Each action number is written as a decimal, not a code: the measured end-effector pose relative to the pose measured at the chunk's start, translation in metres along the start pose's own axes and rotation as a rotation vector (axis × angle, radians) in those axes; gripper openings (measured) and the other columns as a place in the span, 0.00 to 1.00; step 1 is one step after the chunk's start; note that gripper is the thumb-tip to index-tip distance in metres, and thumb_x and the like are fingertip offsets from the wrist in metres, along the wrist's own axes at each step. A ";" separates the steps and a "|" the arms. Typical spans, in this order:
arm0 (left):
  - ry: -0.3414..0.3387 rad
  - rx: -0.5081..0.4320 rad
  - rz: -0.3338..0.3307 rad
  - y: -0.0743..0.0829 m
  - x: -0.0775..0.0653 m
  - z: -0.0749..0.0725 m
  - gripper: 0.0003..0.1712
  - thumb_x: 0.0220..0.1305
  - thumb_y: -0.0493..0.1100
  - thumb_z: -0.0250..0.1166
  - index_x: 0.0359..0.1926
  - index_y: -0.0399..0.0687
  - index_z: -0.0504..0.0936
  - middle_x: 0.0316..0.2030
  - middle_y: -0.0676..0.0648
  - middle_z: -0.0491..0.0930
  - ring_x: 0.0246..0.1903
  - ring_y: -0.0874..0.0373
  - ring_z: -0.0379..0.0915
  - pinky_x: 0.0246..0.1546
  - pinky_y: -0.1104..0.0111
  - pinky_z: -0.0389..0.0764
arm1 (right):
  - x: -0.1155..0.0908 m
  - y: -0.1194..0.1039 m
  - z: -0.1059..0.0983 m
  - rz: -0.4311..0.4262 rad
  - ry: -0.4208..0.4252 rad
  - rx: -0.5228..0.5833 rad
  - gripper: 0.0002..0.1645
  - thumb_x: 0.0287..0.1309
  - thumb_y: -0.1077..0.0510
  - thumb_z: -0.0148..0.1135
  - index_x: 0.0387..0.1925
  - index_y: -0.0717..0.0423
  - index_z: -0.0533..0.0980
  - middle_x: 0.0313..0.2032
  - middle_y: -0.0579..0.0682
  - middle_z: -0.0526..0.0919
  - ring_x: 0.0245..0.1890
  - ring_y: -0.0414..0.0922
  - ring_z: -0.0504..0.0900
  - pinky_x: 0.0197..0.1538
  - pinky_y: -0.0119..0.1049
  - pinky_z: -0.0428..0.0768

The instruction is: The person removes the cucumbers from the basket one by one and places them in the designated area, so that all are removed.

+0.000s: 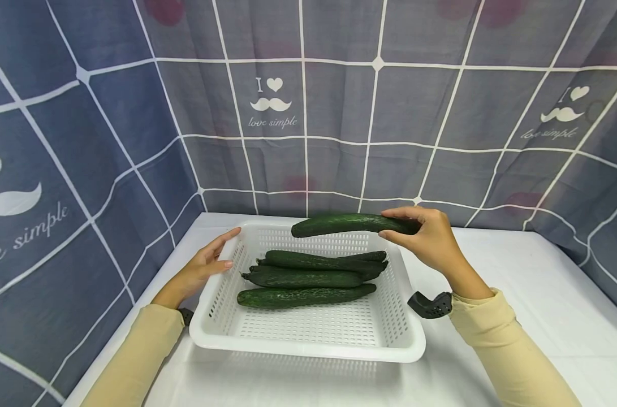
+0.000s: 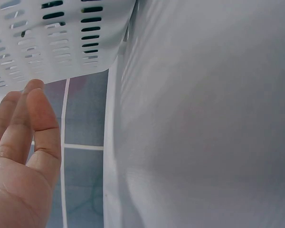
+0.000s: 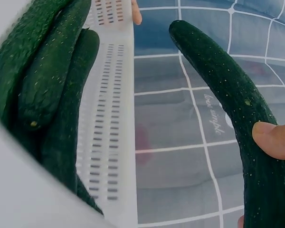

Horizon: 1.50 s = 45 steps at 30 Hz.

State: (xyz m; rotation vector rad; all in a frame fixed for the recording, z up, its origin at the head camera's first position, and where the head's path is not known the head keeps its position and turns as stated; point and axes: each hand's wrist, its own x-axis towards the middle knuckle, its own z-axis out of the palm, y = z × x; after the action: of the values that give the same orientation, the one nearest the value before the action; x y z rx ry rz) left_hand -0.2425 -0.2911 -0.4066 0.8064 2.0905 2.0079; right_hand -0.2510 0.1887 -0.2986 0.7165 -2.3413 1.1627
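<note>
Hovering by the white basket's [image 1: 308, 349] far rim in the head view, one cucumber [image 1: 339, 224] is pinched near its right end by the right hand [image 1: 432, 240]; that off-centre hold could let it pivot and drop. At least four cucumbers [image 1: 308, 297] lie inside the one basket, overlapping. Left wrist view: the left hand's [image 2: 16, 178] loosely extended fingers meet the basket's side. Right wrist view: one thumb [image 3: 275, 139] presses the raised cucumber.

Gridded cloth [image 1: 339, 102], 3 moustache prints [image 1: 262, 105]
</note>
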 end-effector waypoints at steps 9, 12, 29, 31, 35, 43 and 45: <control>0.000 0.015 -0.011 -0.001 -0.001 0.000 0.41 0.77 0.35 0.58 0.85 0.67 0.61 0.76 0.55 0.61 0.62 0.63 0.74 0.51 0.65 0.85 | -0.012 0.009 -0.015 -0.027 0.018 0.009 0.21 0.52 0.68 0.83 0.50 0.61 0.90 0.45 0.57 0.92 0.38 0.27 0.82 0.40 0.20 0.77; 0.001 0.019 -0.012 -0.001 -0.001 0.000 0.42 0.77 0.35 0.58 0.85 0.66 0.60 0.77 0.54 0.57 0.63 0.63 0.73 0.51 0.65 0.85 | -0.014 0.011 -0.020 -0.023 0.029 -0.005 0.21 0.53 0.68 0.83 0.50 0.59 0.90 0.46 0.57 0.92 0.41 0.26 0.82 0.43 0.19 0.77; -0.044 -0.037 0.005 0.001 0.000 -0.001 0.41 0.78 0.34 0.56 0.84 0.71 0.62 0.72 0.56 0.69 0.60 0.60 0.76 0.48 0.62 0.87 | -0.036 0.041 -0.032 -0.166 0.085 0.036 0.27 0.45 0.81 0.78 0.49 0.64 0.88 0.47 0.30 0.88 0.47 0.26 0.84 0.47 0.19 0.77; -0.043 -0.035 0.006 0.001 0.000 -0.001 0.41 0.78 0.33 0.56 0.84 0.71 0.62 0.72 0.57 0.69 0.60 0.60 0.76 0.48 0.62 0.87 | -0.038 0.044 -0.034 -0.174 0.092 0.035 0.27 0.44 0.82 0.78 0.48 0.65 0.88 0.47 0.30 0.88 0.46 0.26 0.84 0.47 0.19 0.77; -0.033 -0.001 0.017 0.003 0.000 0.002 0.41 0.79 0.34 0.56 0.84 0.71 0.61 0.78 0.57 0.59 0.63 0.63 0.73 0.50 0.65 0.85 | -0.041 0.051 -0.039 -0.188 0.111 0.022 0.28 0.41 0.84 0.77 0.48 0.66 0.88 0.46 0.30 0.88 0.48 0.26 0.84 0.49 0.19 0.77; -0.026 0.012 0.000 0.002 0.000 0.001 0.42 0.79 0.34 0.56 0.86 0.68 0.59 0.78 0.57 0.56 0.64 0.64 0.73 0.49 0.64 0.86 | -0.049 0.063 -0.048 -0.170 0.116 0.035 0.28 0.42 0.85 0.75 0.49 0.68 0.87 0.47 0.30 0.88 0.43 0.26 0.85 0.42 0.18 0.78; -0.029 -0.001 -0.008 0.001 0.000 0.000 0.42 0.79 0.34 0.56 0.86 0.69 0.59 0.76 0.59 0.59 0.63 0.63 0.74 0.49 0.63 0.87 | -0.050 0.065 -0.051 -0.150 0.114 0.019 0.27 0.44 0.85 0.75 0.49 0.68 0.87 0.47 0.28 0.88 0.40 0.26 0.85 0.40 0.18 0.78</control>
State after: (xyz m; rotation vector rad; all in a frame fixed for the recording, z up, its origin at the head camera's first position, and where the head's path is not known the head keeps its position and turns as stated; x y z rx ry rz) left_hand -0.2421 -0.2916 -0.4058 0.8214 2.0735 1.9808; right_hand -0.2447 0.2767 -0.3384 0.7955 -2.1464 1.1305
